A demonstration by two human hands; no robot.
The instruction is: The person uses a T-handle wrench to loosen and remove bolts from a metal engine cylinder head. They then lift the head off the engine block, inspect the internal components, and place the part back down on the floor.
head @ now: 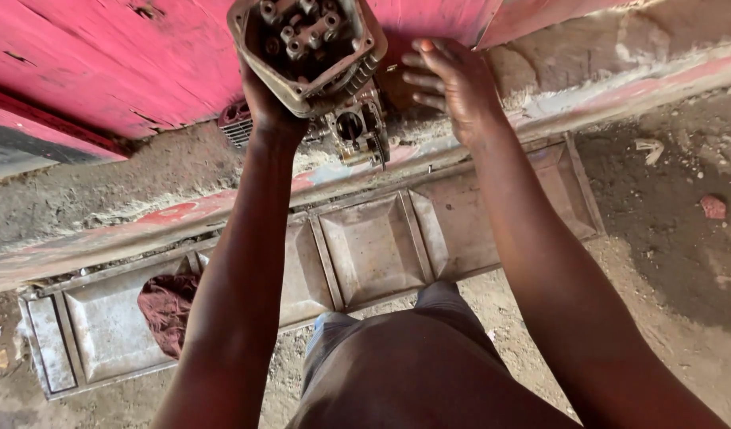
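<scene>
My left hand [266,107] grips a grimy metal engine cylinder head [306,48] from below and holds it up, its open side with valve parts facing me. A smaller carburettor-like metal part [357,131] sits just beneath it on the ledge. My right hand [453,79] hovers to the right of the engine part, fingers spread and slightly curled, holding nothing.
A worn red wooden door [103,63] stands behind a dusty concrete ledge [143,183]. A panelled metal sheet [373,246] lies flat on the ground, with a dark red rag [167,310] on its left end. Sandy ground [667,230] spreads to the right.
</scene>
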